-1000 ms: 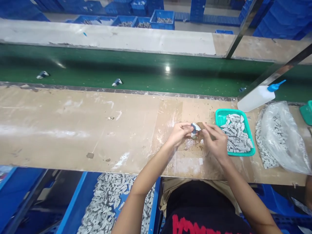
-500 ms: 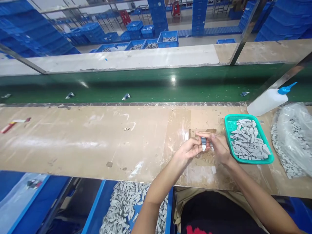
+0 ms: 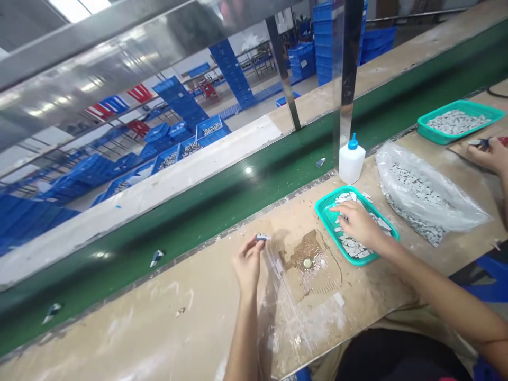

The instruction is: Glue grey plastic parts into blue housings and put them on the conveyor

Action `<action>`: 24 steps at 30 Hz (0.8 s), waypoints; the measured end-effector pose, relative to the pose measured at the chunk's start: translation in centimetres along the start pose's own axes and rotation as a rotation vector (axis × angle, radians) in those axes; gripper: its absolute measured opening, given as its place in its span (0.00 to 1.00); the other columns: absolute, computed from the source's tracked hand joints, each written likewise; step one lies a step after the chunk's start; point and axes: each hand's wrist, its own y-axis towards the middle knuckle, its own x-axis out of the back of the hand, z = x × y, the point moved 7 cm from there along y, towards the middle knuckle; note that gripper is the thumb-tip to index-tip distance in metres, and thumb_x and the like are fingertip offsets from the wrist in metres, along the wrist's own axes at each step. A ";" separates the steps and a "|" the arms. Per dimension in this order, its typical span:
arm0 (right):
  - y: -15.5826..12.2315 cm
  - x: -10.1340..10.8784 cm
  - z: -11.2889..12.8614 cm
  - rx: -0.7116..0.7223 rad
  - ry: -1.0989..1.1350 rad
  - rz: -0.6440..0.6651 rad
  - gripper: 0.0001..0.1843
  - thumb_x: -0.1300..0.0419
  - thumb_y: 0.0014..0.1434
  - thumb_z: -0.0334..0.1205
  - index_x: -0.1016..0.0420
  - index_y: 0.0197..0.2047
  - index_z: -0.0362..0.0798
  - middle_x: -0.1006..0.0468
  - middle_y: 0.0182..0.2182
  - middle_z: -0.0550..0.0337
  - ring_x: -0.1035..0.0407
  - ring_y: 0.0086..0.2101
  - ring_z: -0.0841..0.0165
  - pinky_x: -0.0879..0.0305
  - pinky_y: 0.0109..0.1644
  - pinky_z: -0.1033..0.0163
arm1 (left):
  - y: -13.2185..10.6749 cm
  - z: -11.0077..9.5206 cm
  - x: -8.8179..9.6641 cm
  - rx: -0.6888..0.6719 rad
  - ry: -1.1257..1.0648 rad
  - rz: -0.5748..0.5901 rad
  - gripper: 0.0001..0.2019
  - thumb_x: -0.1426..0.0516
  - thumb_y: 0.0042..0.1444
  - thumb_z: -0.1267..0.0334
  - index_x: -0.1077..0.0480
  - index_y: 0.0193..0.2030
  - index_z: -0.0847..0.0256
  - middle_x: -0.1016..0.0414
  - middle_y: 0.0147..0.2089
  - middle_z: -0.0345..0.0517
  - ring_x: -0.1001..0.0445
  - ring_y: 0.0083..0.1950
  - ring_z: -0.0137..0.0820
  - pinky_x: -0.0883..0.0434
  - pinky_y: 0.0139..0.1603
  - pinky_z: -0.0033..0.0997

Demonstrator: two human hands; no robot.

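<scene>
Along the tabletop's near side, the left hand's fingers pinch a small grey-and-blue piece at their tips. The right hand reaches over a teal tray, its fingers loosely spread on the loose grey pieces inside. Between the hands lies a stained cardboard sheet on the tabletop. Past the tray stand a glue bottle and a plastic bag of grey pieces. A green conveyor belt runs along the far edge. Far right, a co-worker's hand holds a small dark item near a second teal tray.
</scene>
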 end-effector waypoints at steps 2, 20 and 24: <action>0.6 -0.6 -2.6 0.038 -0.249 0.184 0.22 0.46 0.58 0.27 0.21 0.54 0.42 0.21 0.50 0.43 0.29 0.53 0.53 0.35 0.62 0.46 | 4.0 -1.7 -0.5 -0.109 0.311 -0.004 0.15 0.40 0.57 0.60 0.22 0.49 0.63 0.17 0.49 0.51 0.20 0.54 0.40 0.25 0.57 0.36; -1.8 2.8 -1.9 0.053 0.271 0.109 0.17 0.48 0.65 0.34 0.23 0.51 0.52 0.17 0.40 0.53 0.23 0.43 0.59 0.27 0.49 0.54 | 14.0 -11.3 -27.1 -0.379 0.535 0.286 0.26 0.43 0.64 0.60 0.36 0.66 0.70 0.38 0.72 0.64 0.41 0.74 0.42 0.46 0.74 0.37; -4.2 3.6 -1.5 -0.039 0.362 0.089 0.09 0.47 0.67 0.42 0.25 0.43 0.53 0.16 0.36 0.57 0.22 0.38 0.60 0.26 0.40 0.57 | 12.5 -11.3 -30.8 -0.340 0.416 0.342 0.19 0.42 0.62 0.68 0.30 0.58 0.72 0.37 0.69 0.73 0.42 0.74 0.49 0.47 0.74 0.46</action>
